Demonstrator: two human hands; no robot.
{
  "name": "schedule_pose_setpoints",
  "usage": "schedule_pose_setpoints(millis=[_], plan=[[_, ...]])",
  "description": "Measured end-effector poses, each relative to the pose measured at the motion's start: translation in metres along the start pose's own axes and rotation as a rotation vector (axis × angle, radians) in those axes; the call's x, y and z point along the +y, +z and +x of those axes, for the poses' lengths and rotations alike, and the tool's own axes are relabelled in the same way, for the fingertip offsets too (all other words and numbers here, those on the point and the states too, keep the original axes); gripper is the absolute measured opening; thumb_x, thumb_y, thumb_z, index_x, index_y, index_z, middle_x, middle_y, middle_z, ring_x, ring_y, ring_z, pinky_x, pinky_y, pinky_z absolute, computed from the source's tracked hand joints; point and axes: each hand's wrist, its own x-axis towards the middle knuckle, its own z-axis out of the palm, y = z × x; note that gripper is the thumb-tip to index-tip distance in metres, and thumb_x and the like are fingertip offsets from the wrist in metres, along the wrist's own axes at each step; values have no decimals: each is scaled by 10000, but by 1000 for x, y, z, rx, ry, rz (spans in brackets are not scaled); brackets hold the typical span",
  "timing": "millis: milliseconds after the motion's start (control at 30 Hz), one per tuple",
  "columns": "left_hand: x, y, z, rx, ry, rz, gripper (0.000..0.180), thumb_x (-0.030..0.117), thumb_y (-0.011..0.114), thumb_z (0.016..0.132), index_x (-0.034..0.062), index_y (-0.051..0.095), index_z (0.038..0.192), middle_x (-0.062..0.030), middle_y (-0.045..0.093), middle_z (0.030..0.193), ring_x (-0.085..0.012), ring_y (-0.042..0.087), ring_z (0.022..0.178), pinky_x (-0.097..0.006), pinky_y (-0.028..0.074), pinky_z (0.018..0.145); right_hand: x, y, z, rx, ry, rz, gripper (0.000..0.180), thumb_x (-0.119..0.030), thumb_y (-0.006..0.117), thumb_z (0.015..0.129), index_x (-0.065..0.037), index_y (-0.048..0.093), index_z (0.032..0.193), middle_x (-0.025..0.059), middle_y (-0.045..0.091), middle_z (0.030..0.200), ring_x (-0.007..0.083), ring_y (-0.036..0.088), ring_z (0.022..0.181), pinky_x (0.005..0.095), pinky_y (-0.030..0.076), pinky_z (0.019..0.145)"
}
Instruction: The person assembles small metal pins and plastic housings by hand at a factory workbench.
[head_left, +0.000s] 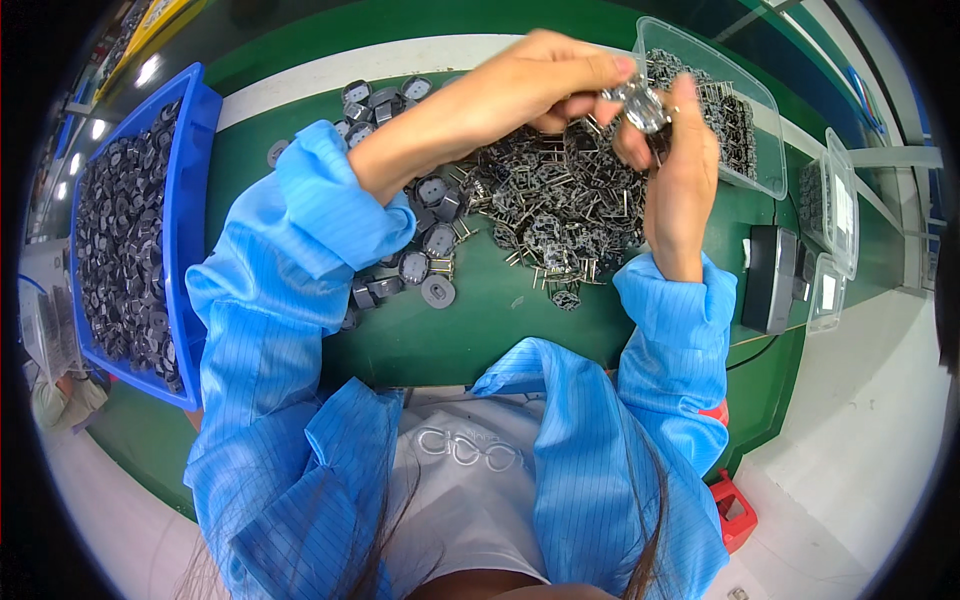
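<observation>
Blue sleeves [300,330] rise from the lower edge over the green worktop [470,330]. Both hands meet above a loose heap of dark parts [550,210]: left hand [530,85] and right hand [680,160] fingers pinch one small metallic part [643,105], lifted close for sight, beside a clear bin [760,130].

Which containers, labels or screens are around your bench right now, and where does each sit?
Blue tray: left of the bench, rectangular, full of dark round parts.
Clear tub: far right, behind the hands, holding small metal frames.
Clear lidded boxes: right edge, each with a white label.
Black device: right, boxy, cable attached; no screen visible.
</observation>
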Motion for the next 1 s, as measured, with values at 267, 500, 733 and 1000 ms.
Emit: schedule_pose_setpoints(millis=[267, 500, 733, 1000], plan=[[-6, 26, -5, 214, 390, 459, 376, 302, 475, 956, -12, 573, 774, -4, 504, 644, -74, 434, 594, -236, 333, 521, 11, 19, -2, 361, -224, -252, 591, -378, 329, 995, 3, 574, 616, 18, 534, 540, 71, 422, 483, 238, 306, 440], [2, 15, -7, -43, 11, 124, 455, 397, 449, 958, 10, 622, 792, 17, 453, 615, -68, 393, 554, -237, 317, 497, 8, -8, 0, 189, -92, -363, 619, -385, 334, 993, 22, 605, 613, 73, 582, 545, 122, 535, 512, 274, 386, 492], [10, 8, -10, -29, 25, 862, 517, 449, 524, 908, -9, 625, 688, -74, 522, 644, -164, 472, 579, -316, 360, 531, 2, -25, 4, -168, -219, -817, 718, -590, 284, 932, 3, 651, 762, 115, 537, 502, 221, 526, 461, 346, 410, 503], [-3, 19, -7, 86, 428, 826, 339, 345, 626, 837, 12, 566, 865, -102, 559, 777, -241, 520, 627, -358, 402, 553, -12, 2, -6, -140, -127, -403, 1145, -917, 141, 636, -89, 301, 1410, 42, 571, 744, 86, 471, 595, 248, 348, 478]])
